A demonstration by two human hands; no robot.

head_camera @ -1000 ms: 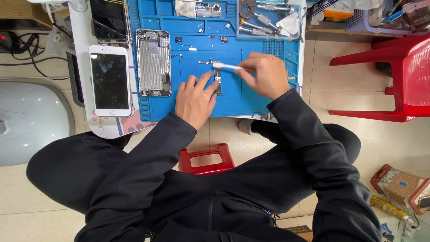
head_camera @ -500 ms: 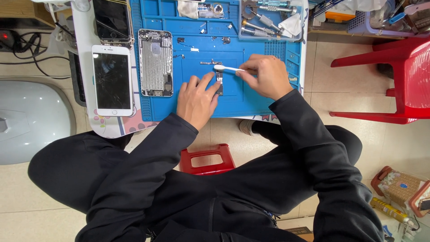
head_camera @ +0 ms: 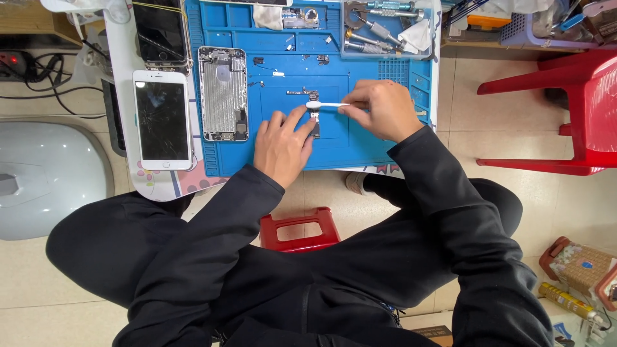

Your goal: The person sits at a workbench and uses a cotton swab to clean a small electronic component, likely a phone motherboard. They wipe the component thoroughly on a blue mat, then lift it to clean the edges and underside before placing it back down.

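Right hand is pinching a white brush | left hand, fingers spread, is pinning board on mat | light strokes being advised, board kept steadied

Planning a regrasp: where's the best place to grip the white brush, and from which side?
Grip the brush by its bare handle, from the right, as the right hand does. It lies flat, head pointing left over the small board that the left hand pins.

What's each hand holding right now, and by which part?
The right hand pinches a small white brush by its handle end. The left hand presses its fingertips on a small dark circuit board.
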